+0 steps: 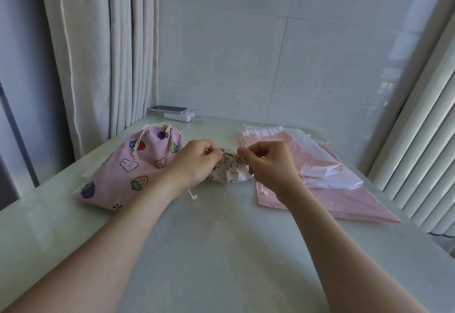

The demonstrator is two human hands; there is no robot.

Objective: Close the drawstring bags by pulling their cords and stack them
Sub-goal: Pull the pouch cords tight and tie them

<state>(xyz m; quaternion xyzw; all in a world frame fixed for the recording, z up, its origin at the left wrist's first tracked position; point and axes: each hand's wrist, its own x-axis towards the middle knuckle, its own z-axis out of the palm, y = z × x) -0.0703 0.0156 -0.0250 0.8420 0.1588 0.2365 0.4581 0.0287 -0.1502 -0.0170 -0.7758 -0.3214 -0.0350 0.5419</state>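
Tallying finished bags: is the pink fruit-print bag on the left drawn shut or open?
Shut, it seems: the pink fruit-print bag has its top puckered tight where its cord comes out.

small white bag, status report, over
Left hand, right hand both pinching small white bag at gathered mouth. Pink fruit-print bag cinched, left; pink plastic bags right. Nothing blocking.
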